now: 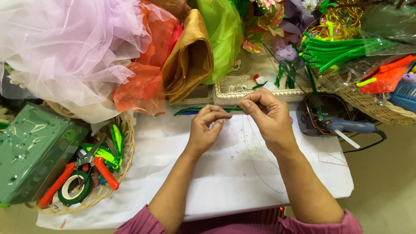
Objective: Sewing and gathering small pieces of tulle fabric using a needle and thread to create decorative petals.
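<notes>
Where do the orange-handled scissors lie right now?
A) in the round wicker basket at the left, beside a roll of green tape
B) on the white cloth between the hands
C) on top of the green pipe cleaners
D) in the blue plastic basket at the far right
A: the orange-handled scissors lie in the round wicker basket at the left, next to the roll of green tape.

Left hand [207,126] and right hand [268,116] meet, fingers pinched together.

At mid-frame my left hand [207,130] and right hand [268,118] pinch a thin wire [255,160] over the white table [225,173]. A basket [123,162] with pliers [82,171] sits lower left; a glue gun [346,127] lies at right.
</notes>
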